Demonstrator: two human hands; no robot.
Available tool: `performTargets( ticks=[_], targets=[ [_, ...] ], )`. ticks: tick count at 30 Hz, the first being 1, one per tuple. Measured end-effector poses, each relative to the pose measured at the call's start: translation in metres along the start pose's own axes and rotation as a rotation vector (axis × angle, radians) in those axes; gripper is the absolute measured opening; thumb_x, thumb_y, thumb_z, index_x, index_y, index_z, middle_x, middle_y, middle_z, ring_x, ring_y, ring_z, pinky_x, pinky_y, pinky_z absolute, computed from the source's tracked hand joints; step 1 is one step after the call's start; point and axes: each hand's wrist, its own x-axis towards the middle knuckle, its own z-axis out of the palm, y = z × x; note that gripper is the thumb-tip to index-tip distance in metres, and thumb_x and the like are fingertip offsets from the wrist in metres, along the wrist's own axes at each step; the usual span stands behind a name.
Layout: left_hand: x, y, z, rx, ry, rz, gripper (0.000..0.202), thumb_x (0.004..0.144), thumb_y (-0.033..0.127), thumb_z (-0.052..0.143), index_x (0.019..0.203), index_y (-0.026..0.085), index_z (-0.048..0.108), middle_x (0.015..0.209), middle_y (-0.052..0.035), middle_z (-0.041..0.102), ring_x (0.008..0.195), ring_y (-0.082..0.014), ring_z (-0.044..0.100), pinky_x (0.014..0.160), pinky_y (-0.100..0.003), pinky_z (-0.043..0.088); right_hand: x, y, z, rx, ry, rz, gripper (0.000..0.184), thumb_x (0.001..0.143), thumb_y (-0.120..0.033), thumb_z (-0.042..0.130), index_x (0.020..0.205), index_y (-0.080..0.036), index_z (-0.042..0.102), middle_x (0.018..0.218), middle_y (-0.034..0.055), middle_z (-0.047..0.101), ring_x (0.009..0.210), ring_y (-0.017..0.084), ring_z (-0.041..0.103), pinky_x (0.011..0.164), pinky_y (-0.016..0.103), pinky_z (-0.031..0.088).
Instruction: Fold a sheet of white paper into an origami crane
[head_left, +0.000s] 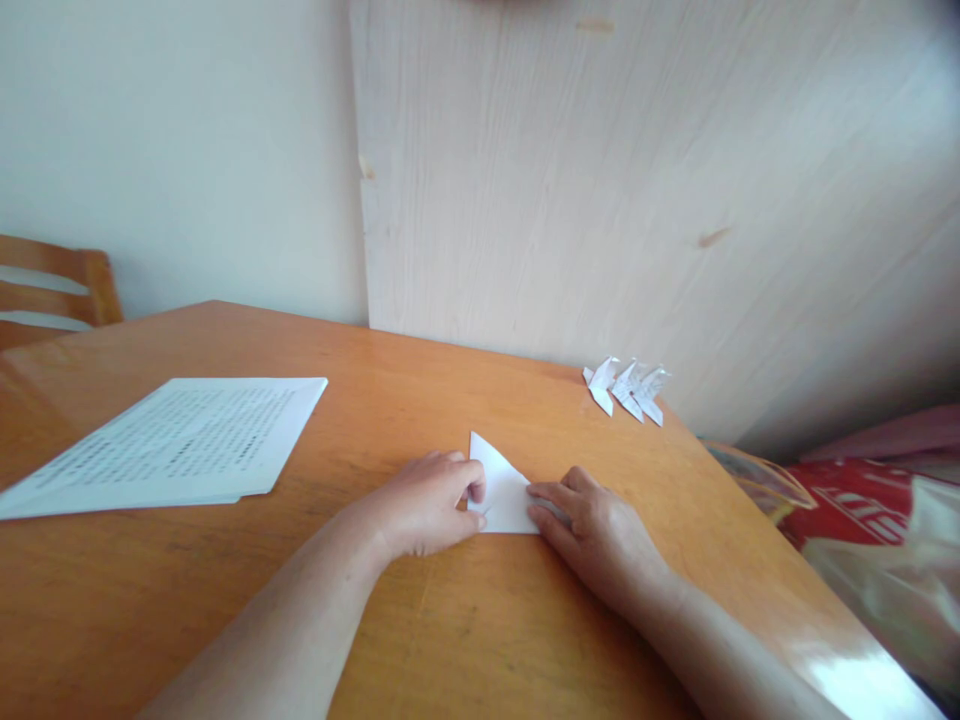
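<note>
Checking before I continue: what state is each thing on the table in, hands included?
White triangular paper: folded, lying on the orange-brown wooden table.
Left hand: fingers curled at the paper's left edge.
Right hand: fingers touching the paper's right side.
White printed paper stack: flat, text up.
Three small white paper figures: folded, in a row.

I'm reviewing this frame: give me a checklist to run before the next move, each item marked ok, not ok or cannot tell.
1. Left hand at the white paper triangle: ok, finger and thumb at its left edge.
2. Right hand at the paper: ok, fingers at its right corner.
3. Paper layers aligned: cannot tell, the fingers cover parts of the edges.
4. Printed sheets apart from both hands: ok, off to the left.
5. Printed sheets squared up: not ok, edges offset at the near side.
6. Three folded paper figures clear of the hands: ok.
</note>
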Motion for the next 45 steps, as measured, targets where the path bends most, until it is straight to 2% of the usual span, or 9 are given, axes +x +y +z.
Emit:
performTargets(
  ticks=[13, 18, 21, 25, 31, 34, 38, 42, 45],
  targets=[
    [0.001, -0.001, 0.001, 0.013, -0.001, 0.014, 0.013, 0.079, 0.028, 0.06, 0.092, 0.026, 0.063, 0.1, -0.0024, 0.063, 0.092, -0.0213, 0.058, 0.075, -0.031, 0.044, 0.001, 0.0, -0.002, -0.015, 0.005, -0.015, 0.03, 0.098, -0.038, 0.052, 0.117, -0.029, 0.073, 0.096, 0.0054, 0.064, 0.082, 0.019, 0.065, 0.073, 0.03, 0.047],
    [0.003, 0.002, -0.002, 0.011, -0.008, 0.016, 0.014, 0.085, 0.025, 0.05, 0.086, 0.025, 0.064, 0.094, -0.0021, 0.064, 0.086, -0.0192, 0.058, 0.072, -0.03, 0.043, 0.0, 0.0, -0.002, -0.015, 0.02, -0.011, 0.03, 0.097, -0.038, 0.053, 0.116, -0.028, 0.074, 0.095, 0.0053, 0.064, 0.08, 0.018, 0.065, 0.072, 0.028, 0.047],
    [0.003, 0.005, -0.004, 0.019, -0.014, 0.017, 0.02, 0.09, 0.03, 0.047, 0.082, 0.023, 0.063, 0.09, -0.003, 0.064, 0.087, -0.0193, 0.058, 0.072, -0.03, 0.043, 0.0, 0.0, -0.001, -0.023, 0.029, -0.015, 0.029, 0.097, -0.038, 0.053, 0.115, -0.028, 0.074, 0.095, 0.0049, 0.064, 0.08, 0.018, 0.065, 0.071, 0.028, 0.047],
    [0.003, 0.005, 0.0, 0.018, 0.017, 0.009, 0.019, 0.087, 0.041, 0.057, 0.083, 0.023, 0.062, 0.09, -0.0021, 0.064, 0.083, -0.0194, 0.058, 0.068, -0.029, 0.041, 0.001, -0.001, 0.0, -0.035, 0.033, -0.027, 0.029, 0.097, -0.037, 0.053, 0.116, -0.028, 0.074, 0.094, 0.005, 0.063, 0.081, 0.019, 0.065, 0.072, 0.029, 0.048],
    [0.003, 0.004, 0.005, 0.115, 0.077, 0.049, 0.014, 0.081, 0.037, 0.066, 0.087, 0.025, 0.062, 0.095, -0.0013, 0.064, 0.092, -0.023, 0.058, 0.076, -0.034, 0.041, 0.001, -0.002, -0.002, -0.045, 0.027, -0.026, 0.031, 0.098, -0.038, 0.052, 0.117, -0.028, 0.073, 0.095, 0.0057, 0.064, 0.081, 0.019, 0.066, 0.072, 0.029, 0.049],
    [0.002, 0.006, 0.006, 0.147, 0.101, 0.072, 0.016, 0.081, 0.035, 0.065, 0.095, 0.027, 0.063, 0.103, -0.0019, 0.064, 0.102, -0.0259, 0.056, 0.084, -0.039, 0.041, 0.001, -0.002, -0.001, -0.049, 0.036, -0.023, 0.031, 0.098, -0.039, 0.051, 0.117, -0.028, 0.074, 0.096, 0.0058, 0.064, 0.083, 0.019, 0.066, 0.075, 0.029, 0.049],
    [0.001, 0.007, 0.007, 0.17, 0.111, 0.124, 0.032, 0.083, 0.029, 0.061, 0.115, 0.033, 0.064, 0.123, -0.0025, 0.061, 0.116, -0.028, 0.051, 0.096, -0.044, 0.038, 0.001, -0.003, -0.002, -0.052, 0.037, -0.019, 0.03, 0.098, -0.039, 0.052, 0.116, -0.029, 0.074, 0.096, 0.0055, 0.064, 0.083, 0.019, 0.066, 0.075, 0.028, 0.048],
    [0.001, 0.007, 0.009, 0.176, 0.033, 0.194, 0.048, 0.089, 0.023, 0.05, 0.132, 0.041, 0.059, 0.144, 0.0034, 0.053, 0.129, -0.0259, 0.045, 0.106, -0.046, 0.034, 0.001, -0.005, -0.004, -0.047, 0.02, -0.012, 0.029, 0.098, -0.038, 0.052, 0.116, -0.029, 0.073, 0.095, 0.0051, 0.064, 0.082, 0.018, 0.066, 0.073, 0.027, 0.047],
    [0.001, 0.006, 0.01, 0.187, -0.045, 0.193, 0.05, 0.095, 0.024, 0.042, 0.138, 0.046, 0.054, 0.156, 0.0085, 0.042, 0.14, -0.0258, 0.035, 0.112, -0.048, 0.03, 0.001, -0.007, -0.005, -0.05, 0.018, -0.014, 0.03, 0.098, -0.037, 0.052, 0.118, -0.03, 0.073, 0.095, 0.0052, 0.064, 0.082, 0.018, 0.066, 0.073, 0.027, 0.046]
  ],
)
